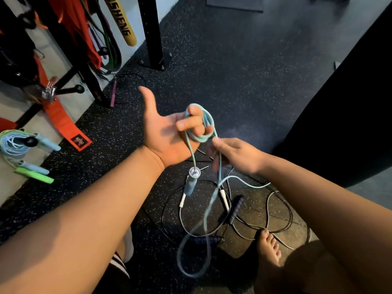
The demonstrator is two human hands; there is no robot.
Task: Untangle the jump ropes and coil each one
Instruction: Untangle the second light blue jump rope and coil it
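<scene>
A light blue jump rope (205, 126) is looped several times around the curled fingers of my left hand (165, 132), palm up, thumb raised. One of its handles (192, 183) dangles below that wrist. My right hand (235, 154) pinches the same rope just under the coil, and the slack hangs in a long loop (191, 255) toward the floor. On the floor beneath lie tangled thin black and white ropes (269, 211) with dark handles (236, 209) and white handles (224, 198).
Coiled blue and green ropes (19, 149) hang on a peg at the left. A purple-handled rope (113, 93) lies near a black rack post (151, 32). Orange straps and resistance bands hang on the rack. A bare foot (269, 247) rests beside the tangle.
</scene>
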